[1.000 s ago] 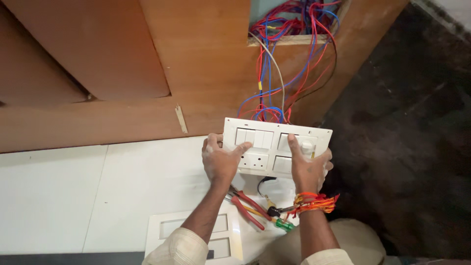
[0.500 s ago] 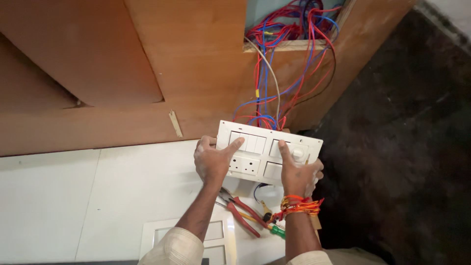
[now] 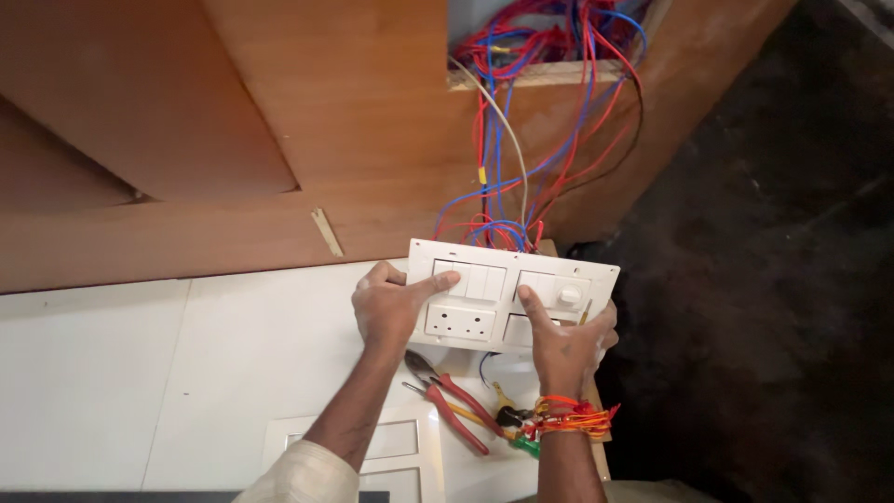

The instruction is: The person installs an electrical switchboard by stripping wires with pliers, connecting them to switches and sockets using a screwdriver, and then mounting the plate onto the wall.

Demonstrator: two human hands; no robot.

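Left hand (image 3: 389, 307) gripped the switch plate (image 3: 512, 293) at its left edge, thumb on the face; right hand (image 3: 563, 343) clasped its lower right. I held it over the white table (image 3: 186, 373), tethered by wires (image 3: 521, 149). I judged it light, stiff, brittle plastic, best held by its edges. Pliers (image 3: 447, 391) lay beneath.

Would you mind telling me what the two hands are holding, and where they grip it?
Both hold the white switch plate: the left hand at its left end, the right hand at its lower right edge.
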